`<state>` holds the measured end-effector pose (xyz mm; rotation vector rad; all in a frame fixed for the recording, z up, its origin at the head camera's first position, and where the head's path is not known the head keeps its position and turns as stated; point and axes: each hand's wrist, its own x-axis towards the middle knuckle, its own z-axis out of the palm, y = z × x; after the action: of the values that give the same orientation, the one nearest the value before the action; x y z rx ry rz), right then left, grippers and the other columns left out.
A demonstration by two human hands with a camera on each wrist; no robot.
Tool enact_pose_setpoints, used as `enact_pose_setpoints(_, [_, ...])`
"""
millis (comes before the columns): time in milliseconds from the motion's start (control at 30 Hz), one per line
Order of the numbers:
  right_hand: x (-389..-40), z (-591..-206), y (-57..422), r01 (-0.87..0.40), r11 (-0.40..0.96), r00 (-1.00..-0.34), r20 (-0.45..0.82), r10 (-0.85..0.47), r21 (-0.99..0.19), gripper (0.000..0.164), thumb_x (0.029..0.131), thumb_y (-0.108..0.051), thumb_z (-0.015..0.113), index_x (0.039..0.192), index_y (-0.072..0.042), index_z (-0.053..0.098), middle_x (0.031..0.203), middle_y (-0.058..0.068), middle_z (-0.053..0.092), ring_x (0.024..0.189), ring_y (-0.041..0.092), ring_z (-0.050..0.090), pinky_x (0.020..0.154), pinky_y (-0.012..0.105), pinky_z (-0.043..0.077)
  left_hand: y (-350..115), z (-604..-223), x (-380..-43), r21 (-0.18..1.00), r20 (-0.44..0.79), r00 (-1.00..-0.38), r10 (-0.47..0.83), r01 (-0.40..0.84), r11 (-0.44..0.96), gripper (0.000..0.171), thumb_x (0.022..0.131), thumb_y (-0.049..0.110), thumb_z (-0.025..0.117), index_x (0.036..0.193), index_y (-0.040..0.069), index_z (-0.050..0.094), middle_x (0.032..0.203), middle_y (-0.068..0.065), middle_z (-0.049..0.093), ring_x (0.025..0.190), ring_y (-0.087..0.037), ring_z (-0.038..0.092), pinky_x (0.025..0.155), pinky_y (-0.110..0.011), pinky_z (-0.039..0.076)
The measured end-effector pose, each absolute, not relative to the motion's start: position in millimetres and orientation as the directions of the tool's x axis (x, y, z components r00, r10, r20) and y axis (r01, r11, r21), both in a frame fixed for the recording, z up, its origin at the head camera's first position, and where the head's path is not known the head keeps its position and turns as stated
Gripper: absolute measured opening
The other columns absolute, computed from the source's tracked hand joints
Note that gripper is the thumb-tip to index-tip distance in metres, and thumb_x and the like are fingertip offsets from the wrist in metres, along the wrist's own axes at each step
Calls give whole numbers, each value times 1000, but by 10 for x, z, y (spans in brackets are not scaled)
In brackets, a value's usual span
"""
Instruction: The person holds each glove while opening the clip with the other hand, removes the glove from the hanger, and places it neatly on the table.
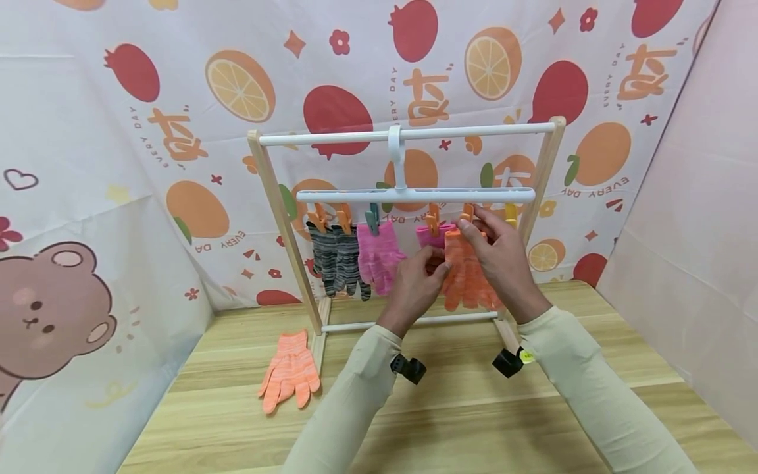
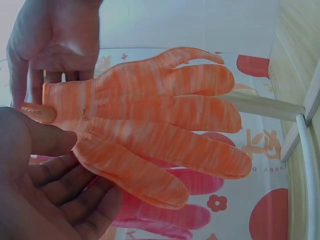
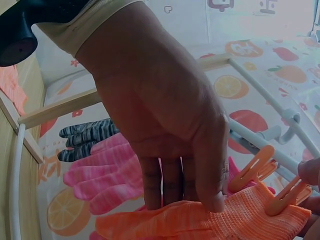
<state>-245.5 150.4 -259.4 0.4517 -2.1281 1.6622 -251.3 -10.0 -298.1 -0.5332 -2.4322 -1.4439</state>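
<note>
head view: below the hanger (image 1: 414,195), left hand (image 1: 416,284) pinches the orange glove (image 1: 464,280), likely soft, light, best held by its cuff (image 2: 72,102), while right hand (image 1: 503,255) pinches its clip (image 1: 468,211).

A person in front of the rack (image 1: 285,230) wears close-fitting pale cream sleeves (image 1: 592,385), lightly creased, the left hand (image 1: 414,286) and right hand (image 1: 503,260) bare. Black wrist cameras (image 1: 416,371) sit at both cuffs; the one near the rack's right foot shows a yellow-green label (image 1: 526,356), its marking unreadable.
</note>
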Motion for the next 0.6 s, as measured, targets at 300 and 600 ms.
enact_pose_setpoints(300, [-2458,-2564,1495,-505,209,-858,513,-19,-837,48,102,-40,62,137,-7,61,129,11,66,112,20,58,89,30,49,-87,-2969,-2511,791,410,-897,165,439,425,18,102,22,64,114,9,69,100,-1,70,90,-14,65,76,-32,54])
enact_pose_setpoints(600, [-2453,-2522,1491,-525,149,-849,529,-13,-838,46,103,-33,62,140,-5,60,126,12,69,111,21,60,97,33,49,-92,-2952,-2500,787,425,-890,164,453,418,13,103,19,63,111,10,68,97,0,69,87,-14,64,73,-30,54])
